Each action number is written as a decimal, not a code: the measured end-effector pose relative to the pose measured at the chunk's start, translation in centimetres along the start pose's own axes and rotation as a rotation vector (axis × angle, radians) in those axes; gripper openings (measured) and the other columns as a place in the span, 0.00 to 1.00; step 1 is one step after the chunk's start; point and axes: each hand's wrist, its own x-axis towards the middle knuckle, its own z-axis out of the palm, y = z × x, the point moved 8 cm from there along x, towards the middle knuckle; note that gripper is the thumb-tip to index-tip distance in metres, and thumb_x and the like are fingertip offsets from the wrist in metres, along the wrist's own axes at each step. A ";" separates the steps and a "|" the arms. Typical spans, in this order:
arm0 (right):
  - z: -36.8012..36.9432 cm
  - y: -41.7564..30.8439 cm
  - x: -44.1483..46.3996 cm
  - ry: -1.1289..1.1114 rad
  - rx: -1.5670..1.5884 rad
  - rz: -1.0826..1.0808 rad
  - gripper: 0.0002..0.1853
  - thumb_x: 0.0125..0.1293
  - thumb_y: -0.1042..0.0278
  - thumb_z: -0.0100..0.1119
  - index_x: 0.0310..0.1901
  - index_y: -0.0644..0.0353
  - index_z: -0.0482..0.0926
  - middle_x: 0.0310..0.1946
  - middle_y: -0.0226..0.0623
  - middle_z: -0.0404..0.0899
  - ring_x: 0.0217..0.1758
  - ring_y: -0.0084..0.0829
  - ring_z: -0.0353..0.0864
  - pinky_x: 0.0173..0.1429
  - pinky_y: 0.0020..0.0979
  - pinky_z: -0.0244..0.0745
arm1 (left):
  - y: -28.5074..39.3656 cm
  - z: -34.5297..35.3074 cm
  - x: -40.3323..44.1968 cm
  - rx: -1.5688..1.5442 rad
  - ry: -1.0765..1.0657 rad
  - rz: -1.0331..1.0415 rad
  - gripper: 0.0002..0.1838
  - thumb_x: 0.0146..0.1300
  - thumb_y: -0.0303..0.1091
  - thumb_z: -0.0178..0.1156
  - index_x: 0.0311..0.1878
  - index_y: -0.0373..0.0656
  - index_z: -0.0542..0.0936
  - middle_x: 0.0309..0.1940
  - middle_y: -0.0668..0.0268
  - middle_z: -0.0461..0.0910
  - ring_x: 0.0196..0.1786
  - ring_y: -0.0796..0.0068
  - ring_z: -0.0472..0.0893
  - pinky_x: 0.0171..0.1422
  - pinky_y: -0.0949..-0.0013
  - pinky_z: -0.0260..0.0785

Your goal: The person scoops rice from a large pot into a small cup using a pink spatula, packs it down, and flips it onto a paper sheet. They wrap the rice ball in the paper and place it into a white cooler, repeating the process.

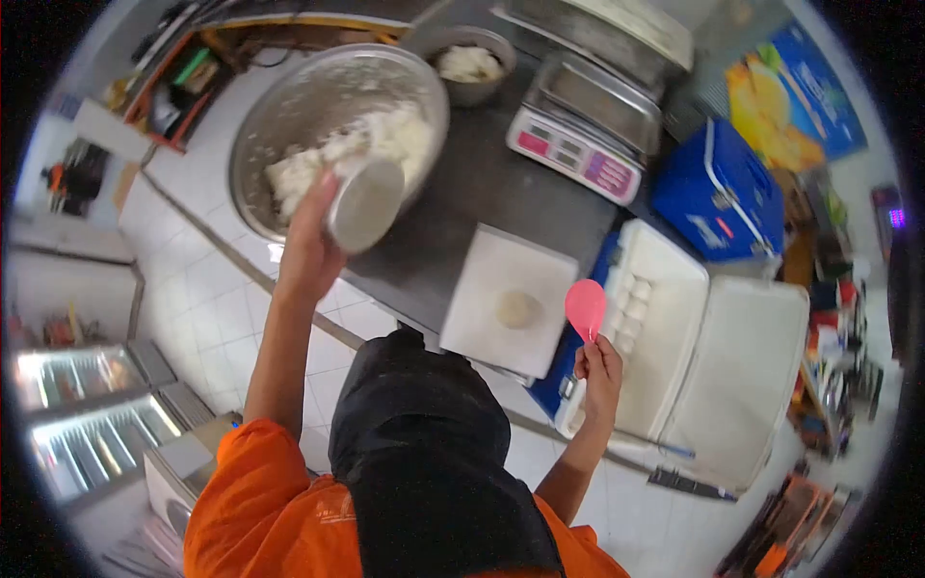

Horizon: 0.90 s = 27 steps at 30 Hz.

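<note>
My left hand [313, 241] is closed round a round metal cup [366, 204], held at the near rim of a large metal bowl [436, 96]. White, clumpy food like rice [395, 135] lies in that bowl. In my right hand [601, 371] is a pink paddle [585, 306], its blade pointing up, over the edge of an open cooler. Between my hands, a white square sheet or board [487, 275] bears a pale round piece [518, 309], which neither hand touches.
White round pieces [631, 313] line one side of the open white cooler [665, 279], whose lid [747, 376] leans out to the right. A scale [573, 154], a smaller bowl [467, 91] and a blue cooler box [718, 193] stand farther back.
</note>
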 end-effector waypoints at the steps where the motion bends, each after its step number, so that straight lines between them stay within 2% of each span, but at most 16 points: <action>1: 2.3 -0.8 1.0 -0.072 -0.056 -0.013 0.12 0.75 0.67 0.51 0.52 0.66 0.76 0.26 0.27 0.73 0.23 0.15 0.64 0.27 0.20 0.60 | -0.3 -2.9 -1.8 -0.149 0.117 -0.099 0.27 0.75 0.51 0.49 0.66 0.42 0.72 0.56 0.61 0.79 0.55 0.70 0.79 0.58 0.65 0.73; 2: 4.9 -1.6 1.9 -0.138 -0.057 -0.043 0.12 0.76 0.67 0.50 0.53 0.65 0.76 0.26 0.27 0.73 0.24 0.15 0.65 0.27 0.20 0.60 | -0.9 -5.4 -3.8 -0.307 0.227 -0.196 0.27 0.75 0.53 0.47 0.66 0.43 0.72 0.56 0.61 0.79 0.56 0.69 0.79 0.59 0.64 0.73; 6: 18.1 -8.4 4.0 -0.336 -0.331 -0.261 0.12 0.75 0.69 0.51 0.56 0.61 0.76 0.27 0.28 0.76 0.24 0.17 0.69 0.28 0.22 0.63 | -2.0 -14.0 -8.7 -0.511 0.426 -0.169 0.24 0.74 0.54 0.48 0.62 0.47 0.74 0.55 0.64 0.79 0.57 0.67 0.78 0.60 0.59 0.72; 8: 26.7 -12.4 4.0 -0.431 -0.682 -0.594 0.16 0.72 0.71 0.52 0.59 0.59 0.75 0.28 0.34 0.80 0.25 0.25 0.79 0.29 0.29 0.70 | -3.3 -18.4 -9.3 -0.582 0.517 -0.142 0.23 0.74 0.54 0.48 0.61 0.48 0.75 0.54 0.65 0.79 0.57 0.67 0.78 0.61 0.58 0.72; 9: 30.7 -13.5 4.2 -0.449 -0.697 -0.605 0.16 0.72 0.71 0.52 0.59 0.59 0.75 0.28 0.34 0.80 0.25 0.25 0.79 0.29 0.29 0.70 | -4.0 -21.0 -9.4 -0.558 0.611 -0.133 0.22 0.76 0.52 0.45 0.61 0.47 0.72 0.55 0.63 0.77 0.57 0.66 0.77 0.62 0.56 0.72; 10: 35.5 -14.9 3.4 -0.473 -0.921 -0.807 0.17 0.70 0.70 0.52 0.60 0.58 0.75 0.27 0.38 0.81 0.27 0.31 0.82 0.31 0.34 0.73 | -4.9 -23.8 -9.5 -0.534 0.705 -0.128 0.22 0.78 0.50 0.42 0.62 0.45 0.70 0.55 0.62 0.76 0.58 0.65 0.77 0.63 0.55 0.72; 11: 40.3 -15.4 2.7 -0.489 -1.142 -1.009 0.19 0.69 0.69 0.52 0.61 0.57 0.75 0.26 0.41 0.82 0.29 0.37 0.85 0.32 0.38 0.76 | -5.6 -26.4 -9.0 -0.341 0.604 -0.042 0.25 0.74 0.55 0.48 0.64 0.49 0.70 0.58 0.65 0.74 0.60 0.65 0.75 0.61 0.54 0.71; 12: 44.2 -15.0 3.5 -0.500 -1.156 -1.014 0.19 0.69 0.69 0.52 0.61 0.57 0.75 0.26 0.41 0.82 0.29 0.37 0.85 0.32 0.38 0.76 | -6.1 -28.1 -8.0 -0.356 0.614 -0.041 0.25 0.74 0.55 0.48 0.64 0.49 0.70 0.58 0.65 0.74 0.60 0.65 0.75 0.61 0.54 0.71; 14: 51.9 -11.1 5.9 -0.632 -1.532 -1.055 0.21 0.69 0.68 0.48 0.62 0.61 0.73 0.27 0.47 0.83 0.30 0.47 0.85 0.35 0.45 0.77 | -7.5 -31.4 -6.0 -0.381 0.761 -0.133 0.29 0.74 0.56 0.48 0.70 0.47 0.64 0.64 0.63 0.68 0.64 0.62 0.71 0.61 0.53 0.70; 15: 54.5 -10.1 7.5 -0.634 -1.556 -1.050 0.21 0.69 0.68 0.48 0.62 0.61 0.73 0.27 0.47 0.83 0.30 0.47 0.85 0.35 0.45 0.77 | -8.1 -32.8 -4.2 -0.334 0.712 -0.133 0.33 0.74 0.56 0.49 0.73 0.46 0.60 0.67 0.62 0.63 0.67 0.61 0.67 0.61 0.51 0.69; 17: 58.8 -6.9 9.7 -0.765 -1.734 -1.042 0.20 0.71 0.68 0.44 0.60 0.68 0.72 0.29 0.50 0.83 0.32 0.50 0.85 0.38 0.49 0.79 | -7.2 -34.2 -1.2 -0.190 0.749 -0.156 0.32 0.72 0.55 0.54 0.70 0.44 0.63 0.61 0.58 0.69 0.61 0.65 0.71 0.60 0.59 0.71; 18: 59.8 -6.4 10.0 -0.777 -1.765 -1.034 0.20 0.71 0.68 0.44 0.60 0.68 0.72 0.29 0.50 0.83 0.32 0.50 0.85 0.38 0.49 0.79 | -7.0 -34.9 0.1 -0.158 0.732 -0.140 0.32 0.71 0.52 0.57 0.69 0.42 0.64 0.59 0.57 0.71 0.59 0.67 0.73 0.59 0.63 0.71; 21: 61.1 -4.7 10.0 -0.990 -1.849 -0.858 0.19 0.72 0.70 0.41 0.58 0.72 0.72 0.33 0.53 0.83 0.35 0.53 0.84 0.41 0.50 0.78 | -5.9 -35.8 2.8 0.289 0.673 -0.129 0.31 0.64 0.38 0.69 0.66 0.41 0.67 0.52 0.59 0.76 0.50 0.72 0.77 0.54 0.69 0.72; 22: 60.8 -4.5 9.7 -1.025 -1.864 -0.788 0.18 0.73 0.70 0.40 0.57 0.72 0.72 0.33 0.55 0.83 0.36 0.53 0.84 0.41 0.50 0.79 | -5.1 -35.6 3.6 0.354 0.662 0.027 0.30 0.65 0.37 0.68 0.65 0.40 0.68 0.50 0.60 0.77 0.49 0.73 0.77 0.54 0.70 0.72; 25: 60.2 -3.7 9.5 -1.050 -1.902 -0.621 0.18 0.73 0.70 0.40 0.56 0.71 0.73 0.33 0.57 0.83 0.38 0.54 0.84 0.42 0.50 0.78 | -6.7 -35.5 4.7 0.118 0.563 -0.152 0.29 0.65 0.34 0.68 0.65 0.40 0.68 0.51 0.59 0.76 0.50 0.73 0.76 0.55 0.69 0.71; 27: 59.6 -3.0 9.8 -1.050 -1.916 -0.551 0.18 0.72 0.70 0.40 0.55 0.70 0.74 0.33 0.58 0.83 0.39 0.55 0.84 0.43 0.51 0.78 | -5.5 -35.7 4.8 0.163 0.584 -0.018 0.28 0.65 0.32 0.67 0.65 0.41 0.68 0.53 0.58 0.74 0.52 0.71 0.75 0.57 0.68 0.70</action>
